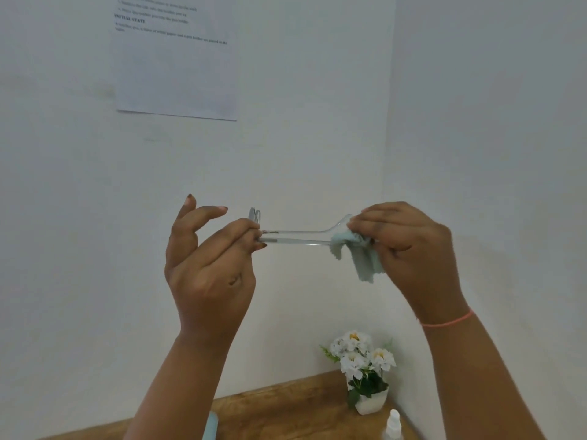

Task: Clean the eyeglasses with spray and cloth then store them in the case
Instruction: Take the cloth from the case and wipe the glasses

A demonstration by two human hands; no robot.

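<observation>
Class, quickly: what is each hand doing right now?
Left hand: pinches the eyeglasses.
Right hand: grips the cloth against the eyeglasses.

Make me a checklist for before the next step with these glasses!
1. Left hand pinches the eyeglasses near the hinge: ok.
2. Right hand holds the cloth around the ear ends: ok.
3. Lenses clean: cannot tell, seen edge-on.
4. Spray bottle upright nearby: ok.
5. Case ready: cannot tell; only a pale blue edge shows at the bottom.
</observation>
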